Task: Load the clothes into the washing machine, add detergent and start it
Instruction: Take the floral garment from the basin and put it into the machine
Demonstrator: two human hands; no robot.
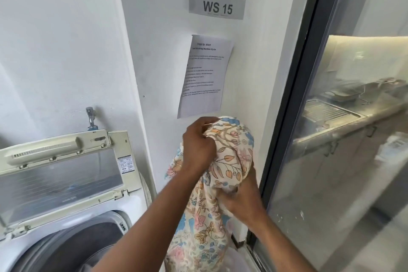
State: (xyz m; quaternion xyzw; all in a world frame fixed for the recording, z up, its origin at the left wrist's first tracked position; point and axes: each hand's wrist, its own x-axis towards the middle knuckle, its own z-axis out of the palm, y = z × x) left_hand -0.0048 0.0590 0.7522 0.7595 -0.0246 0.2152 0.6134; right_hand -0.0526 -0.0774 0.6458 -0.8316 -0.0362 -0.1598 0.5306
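A cream cloth with a floral print [229, 157] hangs in the air in front of the wall, to the right of the washing machine. My left hand [198, 141] grips its bunched top. My right hand [240, 199] grips it lower down, with cloth folded over the fingers. The rest of the cloth trails down to the bottom edge of the view. The top-loading washing machine [72, 223] stands at the lower left with its lid [59, 174] folded up and its drum [88, 247] open; something dark lies inside.
A water tap [91, 117] sticks out of the wall behind the lid. A printed sheet [204, 75] and a "WS 15" label [217, 5] hang on the wall. A glass door with a dark frame [293, 95] closes the right side.
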